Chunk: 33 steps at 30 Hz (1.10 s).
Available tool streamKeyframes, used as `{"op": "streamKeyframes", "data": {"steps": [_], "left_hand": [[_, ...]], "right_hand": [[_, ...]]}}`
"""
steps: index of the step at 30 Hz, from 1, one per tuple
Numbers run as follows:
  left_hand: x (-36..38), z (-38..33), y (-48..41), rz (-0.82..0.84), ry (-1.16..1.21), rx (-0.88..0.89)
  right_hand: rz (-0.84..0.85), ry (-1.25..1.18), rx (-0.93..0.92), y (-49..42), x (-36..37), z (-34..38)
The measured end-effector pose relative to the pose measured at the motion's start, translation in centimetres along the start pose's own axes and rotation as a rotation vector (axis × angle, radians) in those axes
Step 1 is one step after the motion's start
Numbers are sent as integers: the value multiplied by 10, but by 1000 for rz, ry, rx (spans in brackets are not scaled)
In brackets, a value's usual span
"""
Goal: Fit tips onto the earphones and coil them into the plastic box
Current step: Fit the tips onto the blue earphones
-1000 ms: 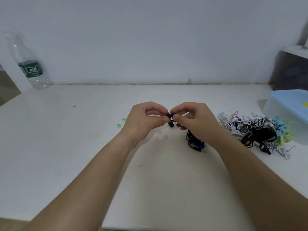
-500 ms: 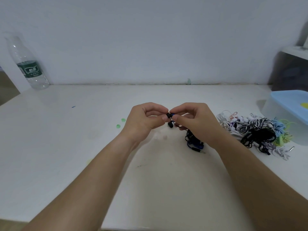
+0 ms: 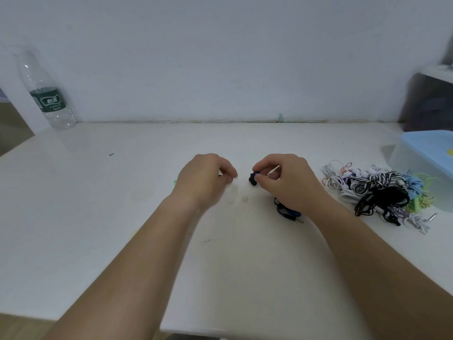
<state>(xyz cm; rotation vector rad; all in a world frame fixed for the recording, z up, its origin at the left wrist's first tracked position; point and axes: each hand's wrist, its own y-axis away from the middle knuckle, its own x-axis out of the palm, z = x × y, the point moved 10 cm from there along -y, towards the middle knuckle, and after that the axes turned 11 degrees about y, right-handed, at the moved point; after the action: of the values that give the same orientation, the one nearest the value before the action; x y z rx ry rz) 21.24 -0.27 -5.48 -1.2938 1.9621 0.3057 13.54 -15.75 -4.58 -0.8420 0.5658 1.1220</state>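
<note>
Right hand (image 3: 289, 185) pinches a blue-and-black earbud (image 3: 253, 179) between thumb and forefinger, raised just off the white table (image 3: 98, 217). Its cable (image 3: 285, 212) trails under the palm, and the jack plug (image 3: 297, 220) lies on the table nearer the body.

Left hand (image 3: 203, 182) is low over the table with fingers curled, fingertips just beside two pale ear tips (image 3: 244, 198). A dark speck shows at the fingertips. The blur there is too strong to tell whether the hand holds anything.

Step in hand, as judged: tip fitting. One bud is presented and the free hand is going for a loose tip. Coiling not yet begun.

Next move calls for a fine pinch on one tip, opening turned toward the bud's nozzle, then a push-and-stretch over it while the right hand braces the bud.

Pile of earphones (image 3: 382, 192) sits tangled to the right, touching the plastic box (image 3: 426, 153), whose blue lid is on. Water bottle (image 3: 47, 94) stands far left, well apart.
</note>
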Motion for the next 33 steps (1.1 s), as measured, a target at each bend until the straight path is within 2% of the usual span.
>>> {"op": "streamKeyframes", "data": {"steps": [7, 17, 23, 27, 31, 33], "left_hand": [[-23, 5, 6, -48, 4, 47], [-3, -7, 25, 213, -23, -5], [1, -8, 25, 224, -113, -10], [-9, -10, 24, 150, 125, -8], [-21, -13, 23, 14, 618, -38], [-19, -13, 23, -21, 701, -43]], "right_hand": [[-1, 13, -1, 0, -1, -2], [-1, 17, -14, 1, -2, 0], [18, -25, -17, 1, -1, 2], [9, -62, -24, 3, -4, 4], [-11, -135, -16, 2, -8, 5], [-15, -167, -4, 0, -9, 4]]}}
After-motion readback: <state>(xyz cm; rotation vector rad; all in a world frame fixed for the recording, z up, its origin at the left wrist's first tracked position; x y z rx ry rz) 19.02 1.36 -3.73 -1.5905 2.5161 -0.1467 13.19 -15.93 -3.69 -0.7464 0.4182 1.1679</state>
